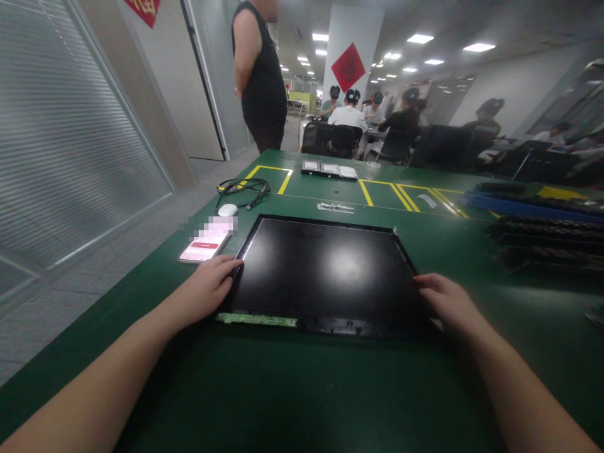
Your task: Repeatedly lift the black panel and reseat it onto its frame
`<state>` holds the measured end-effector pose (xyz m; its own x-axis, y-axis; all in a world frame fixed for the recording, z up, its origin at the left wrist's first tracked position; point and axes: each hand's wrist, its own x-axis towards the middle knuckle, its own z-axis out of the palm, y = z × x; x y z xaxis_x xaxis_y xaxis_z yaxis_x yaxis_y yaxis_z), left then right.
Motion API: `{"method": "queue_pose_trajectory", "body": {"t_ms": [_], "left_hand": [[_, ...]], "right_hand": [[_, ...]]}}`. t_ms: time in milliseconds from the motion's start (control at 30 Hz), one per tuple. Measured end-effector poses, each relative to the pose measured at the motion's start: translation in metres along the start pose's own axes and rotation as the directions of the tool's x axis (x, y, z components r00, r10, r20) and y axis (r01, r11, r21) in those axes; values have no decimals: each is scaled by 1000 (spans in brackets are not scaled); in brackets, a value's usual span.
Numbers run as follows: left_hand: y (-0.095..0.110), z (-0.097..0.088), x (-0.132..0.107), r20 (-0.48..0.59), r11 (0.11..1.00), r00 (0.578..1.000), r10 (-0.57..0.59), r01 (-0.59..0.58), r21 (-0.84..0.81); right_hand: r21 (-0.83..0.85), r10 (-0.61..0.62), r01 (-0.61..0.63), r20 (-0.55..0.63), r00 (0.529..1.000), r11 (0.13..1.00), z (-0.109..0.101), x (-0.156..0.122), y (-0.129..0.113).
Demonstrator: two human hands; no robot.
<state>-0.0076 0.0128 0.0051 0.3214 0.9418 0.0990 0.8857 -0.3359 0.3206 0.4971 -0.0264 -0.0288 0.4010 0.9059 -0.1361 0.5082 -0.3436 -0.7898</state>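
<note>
Gripped at opposite sides by left hand (212,288) and right hand (446,302), black panel (321,270) sits near phone (204,247) and cable (257,200).

Cannot read any text: just a blurred dark character (350,65) on red pillar sign (348,68) beyond desk's (302,390) far edge, cropped gold character (149,7) on red sign (143,9) past left edge.

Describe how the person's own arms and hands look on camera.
The left hand and right hand are ungloved, with no rings visible. The left forearm and right forearm are bare: no sleeves, watch, bracelet, cables or markings can be made out.
</note>
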Motion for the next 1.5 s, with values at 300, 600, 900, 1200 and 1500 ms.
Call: {"method": "queue_pose_trajectory", "body": {"t_ms": [300,600,900,1200,1500], "left_hand": [[0,1,1,31,998,999,-40,42,-53],[-2,1,-3,-15,947,986,-167,156,-282],[24,-12,-2,22,502,866,-499,310,-807],[40,-16,2,268,-53,764,-586,295,-954],[39,-13,2,330,-214,776,-537,253,-943]], "right_hand": [[-241,-175,166,-13,985,956,-2,-1,-4],[-359,-152,149,22,988,921,-4,-2,-12],[-307,-138,134,7,990,942,-2,2,1],[-369,-104,106,25,994,923,-4,0,-11],[-337,-150,152,33,988,929,-5,6,-2]]}}
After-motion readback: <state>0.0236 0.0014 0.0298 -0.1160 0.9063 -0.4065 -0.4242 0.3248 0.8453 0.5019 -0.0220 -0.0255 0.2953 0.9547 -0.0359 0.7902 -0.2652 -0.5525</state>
